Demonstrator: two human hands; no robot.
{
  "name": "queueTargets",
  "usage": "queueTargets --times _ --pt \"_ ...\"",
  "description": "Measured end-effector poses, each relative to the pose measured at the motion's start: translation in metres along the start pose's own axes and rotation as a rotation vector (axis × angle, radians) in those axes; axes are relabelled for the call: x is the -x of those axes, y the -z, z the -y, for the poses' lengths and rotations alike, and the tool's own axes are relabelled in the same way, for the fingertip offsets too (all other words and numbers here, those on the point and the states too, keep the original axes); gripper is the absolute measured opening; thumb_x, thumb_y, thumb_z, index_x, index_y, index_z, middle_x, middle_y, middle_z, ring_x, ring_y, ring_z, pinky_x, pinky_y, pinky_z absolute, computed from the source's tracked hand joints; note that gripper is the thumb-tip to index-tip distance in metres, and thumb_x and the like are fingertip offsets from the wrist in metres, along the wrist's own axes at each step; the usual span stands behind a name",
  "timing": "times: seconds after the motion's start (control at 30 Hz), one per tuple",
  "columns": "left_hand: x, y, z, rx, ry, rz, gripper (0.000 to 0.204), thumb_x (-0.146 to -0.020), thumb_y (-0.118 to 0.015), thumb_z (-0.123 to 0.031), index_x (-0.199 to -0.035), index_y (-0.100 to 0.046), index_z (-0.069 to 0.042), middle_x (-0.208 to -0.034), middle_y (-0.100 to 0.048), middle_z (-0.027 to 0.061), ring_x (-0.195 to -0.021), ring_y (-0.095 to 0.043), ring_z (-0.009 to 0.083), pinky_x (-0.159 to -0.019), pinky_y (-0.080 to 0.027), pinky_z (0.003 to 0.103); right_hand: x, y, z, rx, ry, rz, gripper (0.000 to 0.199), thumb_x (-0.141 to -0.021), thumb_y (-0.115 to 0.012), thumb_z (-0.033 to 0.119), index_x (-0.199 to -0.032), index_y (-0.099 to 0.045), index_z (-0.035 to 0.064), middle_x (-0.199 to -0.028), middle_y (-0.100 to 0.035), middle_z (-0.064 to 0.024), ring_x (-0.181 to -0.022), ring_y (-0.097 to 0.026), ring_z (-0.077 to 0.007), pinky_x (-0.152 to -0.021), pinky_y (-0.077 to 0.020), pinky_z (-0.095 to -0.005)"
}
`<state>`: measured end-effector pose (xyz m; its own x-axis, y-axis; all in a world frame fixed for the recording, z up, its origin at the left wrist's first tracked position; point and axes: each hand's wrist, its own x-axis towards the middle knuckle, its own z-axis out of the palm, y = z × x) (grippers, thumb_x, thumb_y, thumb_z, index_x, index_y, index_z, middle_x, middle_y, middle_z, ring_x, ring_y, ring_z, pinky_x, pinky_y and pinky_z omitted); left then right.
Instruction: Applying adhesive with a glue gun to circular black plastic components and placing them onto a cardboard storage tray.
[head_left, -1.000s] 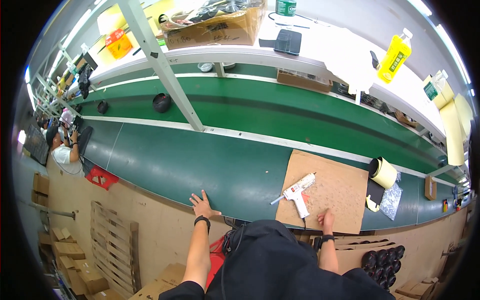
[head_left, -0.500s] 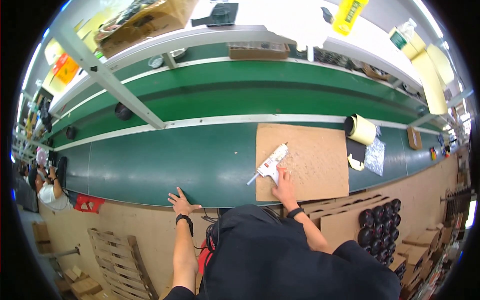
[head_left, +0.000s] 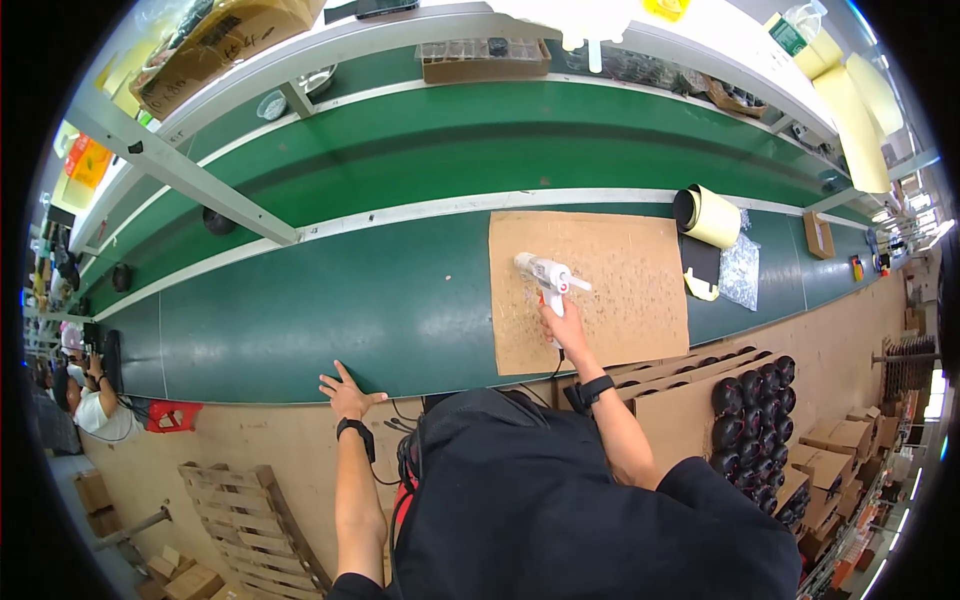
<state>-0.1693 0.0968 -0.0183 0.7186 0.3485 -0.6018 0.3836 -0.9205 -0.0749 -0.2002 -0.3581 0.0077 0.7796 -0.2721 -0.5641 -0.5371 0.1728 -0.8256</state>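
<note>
My right hand [head_left: 565, 330] is wrapped round the handle of a white glue gun [head_left: 546, 272]. The gun is upright above a brown cardboard sheet [head_left: 630, 300], its nozzle toward the far left and a pale glue stick sticking out of its back. A cord hangs below the grip. At the near edge of the green bench [head_left: 300, 330], my left hand [head_left: 348, 393] rests with fingers spread and holds nothing.
Right of the cardboard lie a yellow roll [head_left: 712, 217], a clear plastic bag [head_left: 739, 272] and a small open box [head_left: 819, 236]. A green conveyor belt [head_left: 420, 150] runs behind, under a white shelf. Stacked black round parts [head_left: 755, 420] stand below at right; a wooden pallet [head_left: 245, 520] is at left.
My right hand has lifted the glue gun off the cardboard and turned it, so its nozzle now points to the far left. My left hand stays at the bench edge; the whole view has shifted.
</note>
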Motion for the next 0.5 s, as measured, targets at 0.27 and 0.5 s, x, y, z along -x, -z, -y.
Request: queueTargets --times 0.27,0.5 --pt "0.004 0.012 -0.011 0.018 -0.043 -0.024 0.155 -0.049 -0.097 -0.051 -0.161 0.004 -0.017 -0.161 0.001 0.0354 -0.15 -0.008 0.0514 -0.116 -0.036 0.053 -0.006 0.002 -0.016 0.176 0.312 -0.114 0.028 -0.094 -0.06 0.013 -0.122 -0.059 0.0072 -0.065 -0.046 0.0047 -0.046 -0.04 -0.0068 -0.041 -0.0327 -0.0251" --pt "-0.015 0.033 0.034 0.022 -0.36 -0.072 0.089 -0.073 -0.083 -0.028 -0.152 -0.042 -0.018 -0.146 -0.042 0.0365 -0.127 -0.053 0.0469 -0.104 -0.048 0.047 0.058 0.013 0.006 -0.327 0.043 0.034 0.03 -0.098 -0.059 0.015 -0.127 -0.055 0.0088 -0.068 -0.047 0.0032 -0.051 -0.041 -0.0068 -0.045 -0.0341 -0.0235"
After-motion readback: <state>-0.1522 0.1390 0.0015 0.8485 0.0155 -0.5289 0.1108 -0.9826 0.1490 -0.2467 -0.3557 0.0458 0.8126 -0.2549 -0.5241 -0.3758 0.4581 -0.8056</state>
